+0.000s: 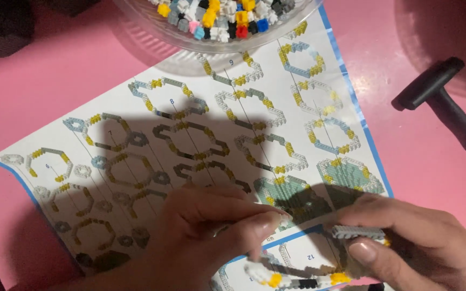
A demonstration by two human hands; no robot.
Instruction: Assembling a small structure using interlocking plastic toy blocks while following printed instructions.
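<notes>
1. Two bare hands work low in the head view, over a printed instruction sheet [200, 134] lying on a smooth pink table [55, 81].
2. Left hand [200, 237]: fingers curled, thumb and forefinger pinched together at the tips. What sits between them is too small to tell.
3. Right hand [405, 242]: thumb and fingers clamp a grey studded strip [358, 232], a flat row of tiny bricks, held just above the sheet's lower edge.
4. One partial build [292, 277] sits between and below the hands: a curved chain of small white, yellow and black bricks, knobbly surface. Left fingertips are touching or just above it; cannot tell which.
5. Sheet: one piece of glossy paper, blue border, rows of hexagon-ring diagrams in grey, white and yellow. Hand shadows cover its lower half.
6. One clear glass bowl [152, 24] at the top edge, overlapping the sheet, filled with loose mini bricks [222, 16]: yellow, white, grey, blue, red, black, pink. Too many to count.
7. One black tool [443, 102] on the right, matte, hammer-shaped, blocky head with a long handle, well apart from both hands.
</notes>
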